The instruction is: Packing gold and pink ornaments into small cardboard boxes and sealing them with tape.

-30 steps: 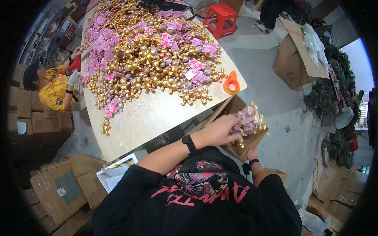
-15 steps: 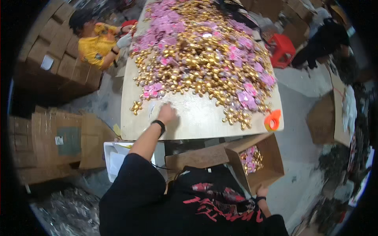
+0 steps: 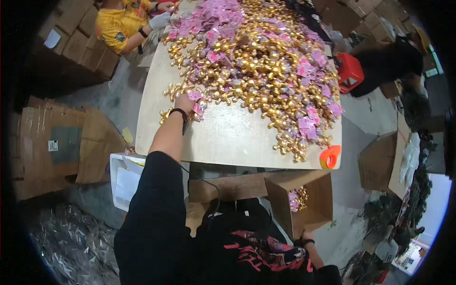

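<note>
My left hand (image 3: 184,102) reaches onto the table at the near left edge of a large pile of shiny gold balloon-animal-shaped trinkets (image 3: 266,71). It touches a small cluster of trinkets with pink cards (image 3: 195,97). Its fingers are mostly hidden behind the hand, so their grip cannot be made out. Down at the lower right, my right hand (image 3: 308,235) is closed on the near edge of an open cardboard box (image 3: 311,221). Inside that box lie some gold trinkets with pink cards (image 3: 298,198).
An orange tape roll or dispenser (image 3: 329,156) sits at the near right corner of the table (image 3: 228,142). A white bin (image 3: 118,190) stands below its left corner. Across to the left works a person in yellow (image 3: 118,28). A red stool (image 3: 349,73) is at the right.
My left hand has moved forward and left, from the bare tabletop to the pink-carded cluster. My right hand stays on the box edge. The view has shifted slightly.
</note>
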Action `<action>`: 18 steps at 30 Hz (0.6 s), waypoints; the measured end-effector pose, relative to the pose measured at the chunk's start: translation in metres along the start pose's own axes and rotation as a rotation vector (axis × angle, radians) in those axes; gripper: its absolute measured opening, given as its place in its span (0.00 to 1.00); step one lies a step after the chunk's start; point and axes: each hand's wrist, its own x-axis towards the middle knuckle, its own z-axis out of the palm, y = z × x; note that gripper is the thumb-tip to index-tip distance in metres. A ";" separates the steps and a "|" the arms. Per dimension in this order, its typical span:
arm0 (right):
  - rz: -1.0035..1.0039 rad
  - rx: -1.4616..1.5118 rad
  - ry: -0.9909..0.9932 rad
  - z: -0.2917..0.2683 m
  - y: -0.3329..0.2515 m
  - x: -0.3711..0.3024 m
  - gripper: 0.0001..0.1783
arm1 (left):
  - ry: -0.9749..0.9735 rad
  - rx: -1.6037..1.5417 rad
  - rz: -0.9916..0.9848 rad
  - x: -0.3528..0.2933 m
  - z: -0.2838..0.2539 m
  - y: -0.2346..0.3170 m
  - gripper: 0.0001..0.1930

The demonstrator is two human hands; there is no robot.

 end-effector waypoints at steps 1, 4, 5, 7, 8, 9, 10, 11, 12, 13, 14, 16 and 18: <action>0.165 0.262 0.113 0.006 0.002 -0.007 0.17 | -0.002 -0.111 0.097 -0.010 -0.004 0.021 0.14; 0.193 0.275 0.120 0.008 0.008 0.000 0.21 | 0.077 -0.289 0.368 -0.045 -0.030 0.062 0.14; 0.222 0.336 0.168 0.018 0.013 0.005 0.20 | 0.049 -0.338 0.408 -0.059 -0.042 0.067 0.13; 0.331 0.493 0.195 0.025 0.001 0.009 0.19 | -0.035 -0.462 0.494 -0.104 -0.070 0.090 0.11; 0.405 0.587 0.181 0.018 -0.009 0.013 0.19 | -0.083 -0.541 0.540 -0.134 -0.086 0.108 0.09; 0.346 0.430 0.181 0.019 -0.011 0.017 0.18 | -0.156 -0.606 0.527 -0.154 -0.088 0.125 0.08; 0.284 0.267 0.173 0.024 -0.012 0.020 0.17 | -0.234 -0.667 0.502 -0.174 -0.088 0.140 0.06; 0.299 0.297 0.166 0.028 -0.019 0.019 0.17 | -0.309 -0.703 0.518 -0.201 -0.094 0.162 0.06; 0.421 0.476 0.246 0.025 -0.027 0.020 0.17 | -0.381 -0.745 0.525 -0.230 -0.096 0.186 0.05; 0.529 0.650 0.330 0.019 -0.030 0.022 0.16 | -0.372 -0.808 0.656 -0.256 -0.094 0.209 0.05; 0.535 0.660 0.330 0.019 -0.028 0.021 0.16 | -0.541 -0.818 0.668 -0.269 -0.087 0.221 0.08; 0.322 0.280 0.242 0.028 -0.024 0.020 0.15 | -0.777 -0.911 0.701 -0.308 -0.057 0.258 0.13; 0.318 0.411 0.313 0.009 -0.031 0.018 0.15 | -0.860 -0.818 0.811 -0.359 -0.044 0.292 0.10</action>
